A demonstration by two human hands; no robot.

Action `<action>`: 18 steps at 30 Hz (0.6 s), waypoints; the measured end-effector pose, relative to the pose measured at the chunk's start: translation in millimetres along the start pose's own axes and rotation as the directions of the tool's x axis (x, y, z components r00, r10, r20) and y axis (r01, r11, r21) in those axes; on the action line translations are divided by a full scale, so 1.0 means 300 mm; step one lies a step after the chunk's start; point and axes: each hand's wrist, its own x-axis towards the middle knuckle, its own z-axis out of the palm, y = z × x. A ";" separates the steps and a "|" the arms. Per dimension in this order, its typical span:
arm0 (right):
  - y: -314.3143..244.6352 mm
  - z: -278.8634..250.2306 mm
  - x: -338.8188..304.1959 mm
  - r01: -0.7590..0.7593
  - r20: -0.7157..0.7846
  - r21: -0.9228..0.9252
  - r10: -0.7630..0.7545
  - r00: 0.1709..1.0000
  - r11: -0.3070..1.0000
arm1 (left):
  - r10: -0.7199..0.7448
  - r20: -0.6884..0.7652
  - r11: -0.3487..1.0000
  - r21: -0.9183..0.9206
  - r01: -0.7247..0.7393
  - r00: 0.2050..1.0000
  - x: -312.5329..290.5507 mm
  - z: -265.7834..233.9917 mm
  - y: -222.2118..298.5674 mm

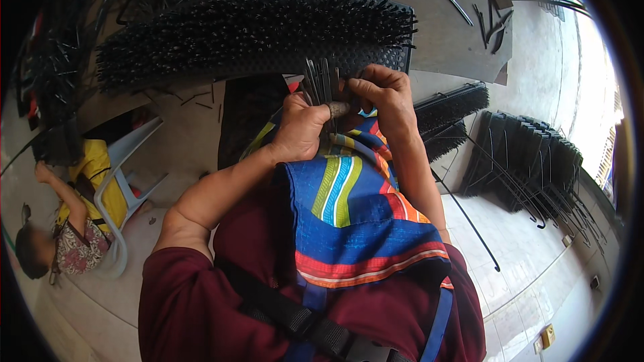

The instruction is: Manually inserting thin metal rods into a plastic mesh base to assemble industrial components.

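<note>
My left hand (pixel 300 125) is closed around a bundle of thin dark strips (pixel 320 79), which stick up above the fist. A wrap covers one of its fingers. Close beside it, my right hand (pixel 390 99) has its fingers bent and pinched together at the near edge of a long black bristle panel (pixel 261 30). Whatever is between those fingertips is too small or hidden to make out. Dense upright bristles cover most of the panel; a bare strip with rows of holes (pixel 372 59) shows along its near right side. A striped blue apron (pixel 362 194) lies over my lap.
Loose dark strips (pixel 458 8) are scattered over the table (pixel 429 40) beyond the panel. To the right stand more black bristle panels (pixel 453 107) and a stack of dark pieces with long hooked wires (pixel 530 161). At left, another person (pixel 74 228) sits on a pale plastic chair (pixel 121 228).
</note>
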 end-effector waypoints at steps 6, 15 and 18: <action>-0.023 -0.021 0.014 0.508 -0.395 -0.033 -0.479 0.784 0.861 | -0.209 -0.202 0.976 -0.108 0.190 0.957 0.013 -0.006 0.005; -0.015 -0.035 0.085 0.635 -0.222 -0.486 -0.788 0.574 0.600 | -0.162 -0.209 0.985 0.020 0.170 0.964 0.027 -0.002 -0.011; -0.011 -0.021 0.084 0.619 -0.182 -0.539 -0.796 0.577 0.572 | -0.148 -0.190 0.988 0.003 0.152 0.970 0.028 0.000 -0.006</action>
